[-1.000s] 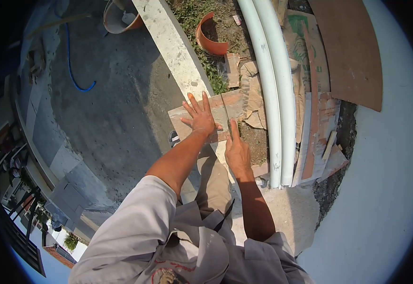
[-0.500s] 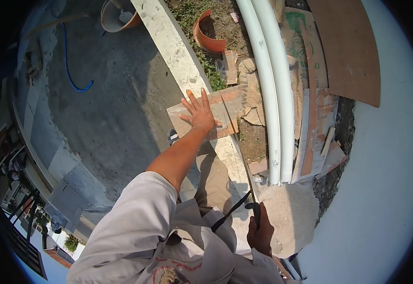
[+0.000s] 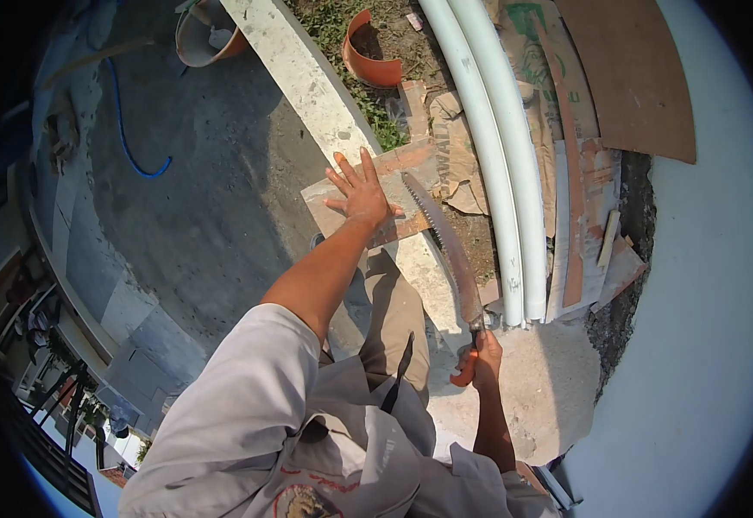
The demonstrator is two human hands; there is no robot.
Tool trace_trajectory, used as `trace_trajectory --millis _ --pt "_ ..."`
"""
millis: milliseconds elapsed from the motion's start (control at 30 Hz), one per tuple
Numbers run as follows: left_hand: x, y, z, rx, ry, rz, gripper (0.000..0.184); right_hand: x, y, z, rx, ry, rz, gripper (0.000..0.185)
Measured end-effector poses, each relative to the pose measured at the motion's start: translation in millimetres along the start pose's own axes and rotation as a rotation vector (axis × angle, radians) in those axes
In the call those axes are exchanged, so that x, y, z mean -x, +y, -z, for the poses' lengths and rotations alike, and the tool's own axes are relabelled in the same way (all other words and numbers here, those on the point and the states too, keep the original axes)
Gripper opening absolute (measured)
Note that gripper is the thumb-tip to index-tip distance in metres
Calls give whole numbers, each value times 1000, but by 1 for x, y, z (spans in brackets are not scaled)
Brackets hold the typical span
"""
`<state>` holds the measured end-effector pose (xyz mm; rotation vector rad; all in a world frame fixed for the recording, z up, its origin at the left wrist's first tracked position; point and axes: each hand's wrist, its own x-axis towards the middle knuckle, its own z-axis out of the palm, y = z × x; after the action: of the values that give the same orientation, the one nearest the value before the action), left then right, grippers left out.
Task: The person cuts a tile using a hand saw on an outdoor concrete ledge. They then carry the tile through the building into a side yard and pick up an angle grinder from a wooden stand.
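Note:
My left hand (image 3: 364, 203) lies flat with spread fingers on a thin, stained board (image 3: 329, 207). The board rests across a pale concrete kerb (image 3: 307, 82). In my right hand (image 3: 486, 361), the fingers are wrapped round the orange handle (image 3: 463, 369) of a curved pruning saw. Its rusty, toothed saw blade (image 3: 456, 263) points up and left, broad side showing. The blade's tip lies over the board's right part, to the right of my left hand; whether it touches the board I cannot tell.
Two long white pipes (image 3: 485, 129) run along the right, beside a torn paper sack (image 3: 456, 164) and board scraps (image 3: 599, 198). A bucket (image 3: 206, 39), a broken orange pipe piece (image 3: 369, 60) and a blue hose (image 3: 122, 129) lie farther off. A pale wall (image 3: 704, 302) stands at right.
My right hand has moved up the frame, and the saw has turned from edge-on to showing its broad side. My left hand stays flat on the board. The view has shifted slightly.

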<state>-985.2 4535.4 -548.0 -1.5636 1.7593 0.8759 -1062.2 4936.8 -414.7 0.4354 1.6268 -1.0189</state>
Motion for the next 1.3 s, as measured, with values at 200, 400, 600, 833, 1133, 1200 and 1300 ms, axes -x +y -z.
trace_trajectory --millis 200,400,600,833,1133,1200,1300 --pt "0 -1 -2 17 44 -11 157 -2 -17 -25 -67 -28 41 38" --pt "0 2 3 -1 -1 1 156 -19 -89 -92 108 -7 162 28" --pt "4 1 5 7 -19 -4 153 -37 -92 -107 712 60 597 37" --pt "2 0 6 17 -20 6 155 -43 -98 -139 949 72 730 47" --pt "2 2 9 21 -48 18 153 37 -85 -127 1222 57 564 59" --pt "3 2 9 23 -47 12 153 43 -94 -126 1267 22 457 59" --pt "-5 -3 0 49 -7 2 156 -39 -115 -171 1324 -9 479 56"
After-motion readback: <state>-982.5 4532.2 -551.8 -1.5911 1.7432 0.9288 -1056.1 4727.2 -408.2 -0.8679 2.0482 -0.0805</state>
